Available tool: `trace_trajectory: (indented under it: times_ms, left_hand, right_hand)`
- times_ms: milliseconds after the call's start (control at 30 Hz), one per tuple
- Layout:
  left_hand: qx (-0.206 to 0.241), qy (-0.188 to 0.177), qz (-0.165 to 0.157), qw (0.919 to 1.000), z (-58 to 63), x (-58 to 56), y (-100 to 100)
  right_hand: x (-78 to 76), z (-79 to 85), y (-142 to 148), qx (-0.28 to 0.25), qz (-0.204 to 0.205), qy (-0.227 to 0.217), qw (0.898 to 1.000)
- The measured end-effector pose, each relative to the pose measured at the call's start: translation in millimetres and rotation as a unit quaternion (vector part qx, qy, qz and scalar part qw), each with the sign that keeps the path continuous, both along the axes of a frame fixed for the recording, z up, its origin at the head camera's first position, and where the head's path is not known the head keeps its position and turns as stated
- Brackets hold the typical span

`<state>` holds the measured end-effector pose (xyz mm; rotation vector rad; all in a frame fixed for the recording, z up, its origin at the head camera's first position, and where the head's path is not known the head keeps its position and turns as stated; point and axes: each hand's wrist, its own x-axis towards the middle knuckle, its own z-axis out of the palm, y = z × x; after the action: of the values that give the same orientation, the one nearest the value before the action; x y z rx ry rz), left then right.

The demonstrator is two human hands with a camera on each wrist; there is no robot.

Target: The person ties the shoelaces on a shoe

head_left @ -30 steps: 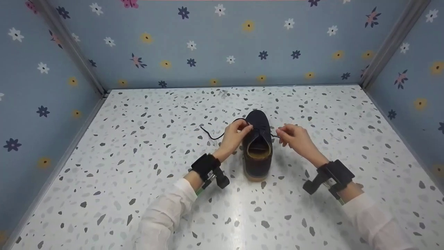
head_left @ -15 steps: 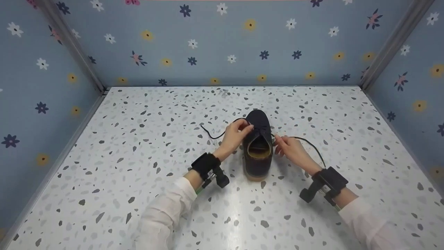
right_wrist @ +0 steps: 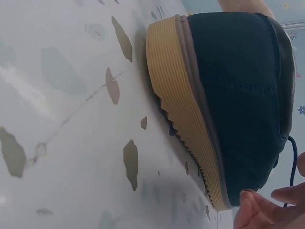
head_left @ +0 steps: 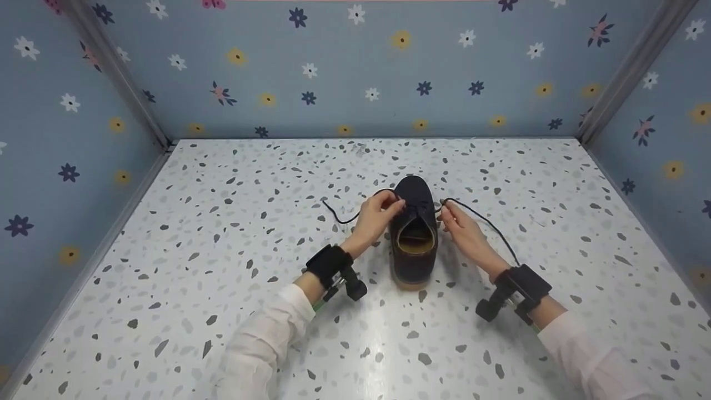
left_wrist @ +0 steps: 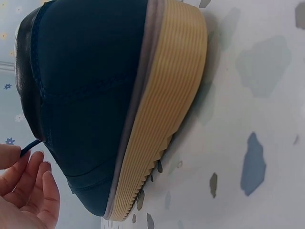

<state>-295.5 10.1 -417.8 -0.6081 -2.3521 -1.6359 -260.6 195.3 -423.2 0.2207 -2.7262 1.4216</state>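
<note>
A dark lace-up shoe (head_left: pixel 412 269) with a ribbed tan sole (left_wrist: pixel 159 105) stands upright, toe pointing away from me. At its left side my left hand (head_left: pixel 373 219) pinches one end of the dark shoelace (left_wrist: pixel 29 147) between thumb and index finger near the eyelets. The loose part of that left lace (head_left: pixel 343 221) trails over the surface. My right hand (head_left: pixel 466 236) is close to the shoe's right side, holding the other lace (right_wrist: pixel 293 162) at its fingertips. From there the right lace (head_left: pixel 489 222) arches over and runs back toward the wrist.
Under the shoe lies a white speckled tabletop (head_left: pixel 222 266). Blue flowered panels (head_left: pixel 333 55) enclose it at the back and both sides, with grey posts (head_left: pixel 119 72) at the corners. Each wrist wears a black strapped camera mount (head_left: pixel 333 266).
My right hand has moved in toward the shoe and then slightly forward along it. Its lace now curves out over the fingertips to the right. My left hand stays in place.
</note>
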Motion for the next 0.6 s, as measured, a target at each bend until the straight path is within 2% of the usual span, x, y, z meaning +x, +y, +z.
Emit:
trace_trajectory:
  times_ms: [100, 233, 400, 533, 600]
  left_hand:
    - [0.009, -0.005, -0.004, 0.9999, -0.5, 0.6, 0]
    - [0.014, -0.010, -0.010, 0.9998, -0.5, 0.9, 0]
    - [0.024, -0.022, -0.013, 0.9994, 1.5, 0.0, 1]
    - [0.037, -0.029, -0.020, 0.9987, 4.4, -0.1, 1]
    - [0.041, -0.034, -0.024, 0.9983, 5.5, -0.1, 2]
  right_hand:
    - [-28.0, -33.1, 10, -0.027, -0.012, 0.064, 0.998]
    - [-69.0, -80.6, 27, -0.080, -0.016, 0.109, 0.991]
    - [-80.4, -81.8, 29, -0.184, 0.014, 0.114, 0.976]
    - [-88.2, -79.8, 29, -0.223, 0.015, 0.134, 0.966]
    - [-92.6, -79.6, 30, -0.211, 0.011, 0.151, 0.966]
